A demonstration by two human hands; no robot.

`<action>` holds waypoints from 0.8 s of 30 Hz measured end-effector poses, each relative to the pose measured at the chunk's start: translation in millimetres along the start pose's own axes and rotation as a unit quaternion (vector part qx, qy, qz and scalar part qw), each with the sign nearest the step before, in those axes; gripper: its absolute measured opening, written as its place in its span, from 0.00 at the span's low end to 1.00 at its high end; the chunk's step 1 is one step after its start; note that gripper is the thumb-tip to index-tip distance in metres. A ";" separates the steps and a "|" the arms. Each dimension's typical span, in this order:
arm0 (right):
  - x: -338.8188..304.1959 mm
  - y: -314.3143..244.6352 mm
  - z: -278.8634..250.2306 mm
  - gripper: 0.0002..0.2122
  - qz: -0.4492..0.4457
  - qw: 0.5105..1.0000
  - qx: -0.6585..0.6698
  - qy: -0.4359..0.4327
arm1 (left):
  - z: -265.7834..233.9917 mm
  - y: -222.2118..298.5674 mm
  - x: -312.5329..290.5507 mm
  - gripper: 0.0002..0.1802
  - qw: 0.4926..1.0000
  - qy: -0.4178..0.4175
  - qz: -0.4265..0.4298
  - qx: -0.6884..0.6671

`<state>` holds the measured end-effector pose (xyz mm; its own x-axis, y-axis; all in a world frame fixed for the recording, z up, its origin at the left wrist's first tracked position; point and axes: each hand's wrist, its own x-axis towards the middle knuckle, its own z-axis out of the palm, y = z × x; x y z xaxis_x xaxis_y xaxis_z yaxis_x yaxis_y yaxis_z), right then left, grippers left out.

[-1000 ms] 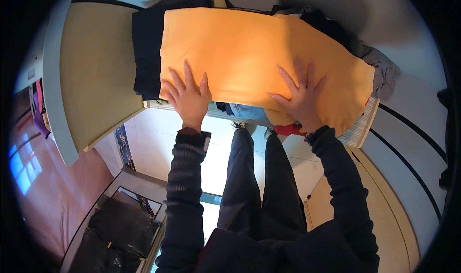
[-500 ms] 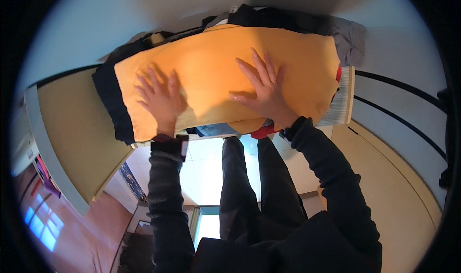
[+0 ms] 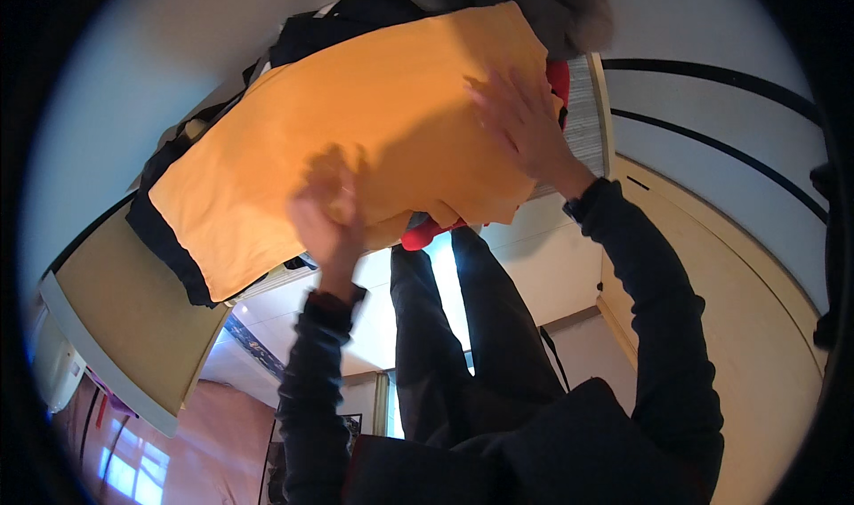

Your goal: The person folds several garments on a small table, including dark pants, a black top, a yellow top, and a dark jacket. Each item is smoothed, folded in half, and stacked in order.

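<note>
Lying spread over dark clothes (image 3: pixel 356 16): orange cloth (image 3: pixel 391 87), dark fabric (image 3: pixel 165 247) sticking out past its left end. Right hand (image 3: pixel 523 132) over the cloth's right part, fingers extended, slightly spread. Left hand (image 3: pixel 327 220) over the near edge, blurred, thumb apart from fingers, can't tell if it touches. Red fabric (image 3: pixel 420 235) shows below the near edge, grey clothing (image 3: pixel 583 20) beyond the far right corner

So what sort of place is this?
Probably a room in a home, perhaps a bedroom or dressing corner: an orange cloth lies spread over a pile of clothes, with a pale wood panel to the right and a light tiled floor below.
</note>
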<state>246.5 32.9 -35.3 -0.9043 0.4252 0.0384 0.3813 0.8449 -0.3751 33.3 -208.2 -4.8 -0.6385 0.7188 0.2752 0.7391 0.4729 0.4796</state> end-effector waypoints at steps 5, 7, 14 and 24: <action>-65.4 14.8 -0.5 0.22 -0.011 0.996 -0.074 -0.054 | 20.3 84.2 -98.6 0.18 0.890 -0.240 -0.303 -0.239; -73.9 32.0 1.6 0.22 -0.026 0.995 -0.101 -0.012 | 34.1 94.2 -116.1 0.20 0.854 -0.227 -0.368 -0.288; -104.9 18.0 3.8 0.13 0.180 0.971 0.079 0.138 | 68.6 85.7 -112.3 0.21 0.698 -0.223 -0.464 -0.499; -81.8 1.8 27.7 0.14 0.305 0.912 0.125 0.242 | 53.0 101.0 -108.2 0.26 0.706 -0.180 -0.489 -0.480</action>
<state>315.8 -9.4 -64.8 -0.3239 0.9365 0.1346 0.6752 0.3284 -0.6605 188.4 -211.2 -30.4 -0.5196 0.4519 -0.7252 -0.6132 0.3938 0.6848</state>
